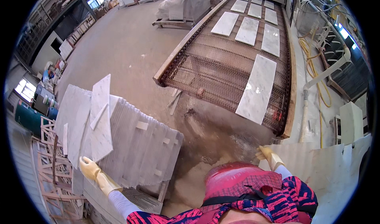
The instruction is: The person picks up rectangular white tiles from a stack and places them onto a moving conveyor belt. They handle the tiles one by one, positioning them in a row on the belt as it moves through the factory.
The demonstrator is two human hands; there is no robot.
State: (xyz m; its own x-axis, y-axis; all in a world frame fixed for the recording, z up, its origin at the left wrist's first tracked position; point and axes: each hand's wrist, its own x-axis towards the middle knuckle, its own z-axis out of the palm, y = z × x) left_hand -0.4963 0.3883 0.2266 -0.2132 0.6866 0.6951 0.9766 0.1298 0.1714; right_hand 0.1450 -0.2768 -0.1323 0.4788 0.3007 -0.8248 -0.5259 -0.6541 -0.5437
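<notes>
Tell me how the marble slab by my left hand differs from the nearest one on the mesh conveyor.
The slab by your left hand rests on the slab stack; the conveyor slab lies flat on the mesh conveyor. The stack slab has your hand at its near end; the conveyor slab has no hand on it. The conveyor slab shows bright glints; the stack slab looks duller. Both are long and pale with grey veining.

A broad, dusty brown floor [118, 46] runs past a bulky load wrapped in clear plastic [192, 6] on a wooden pallet [173, 23], while daylight glows in a bright multi-paned window [26, 90] at left — near a dark green rounded drum [27, 119] — and a long yellow hose [305, 50] trails at right.
</notes>
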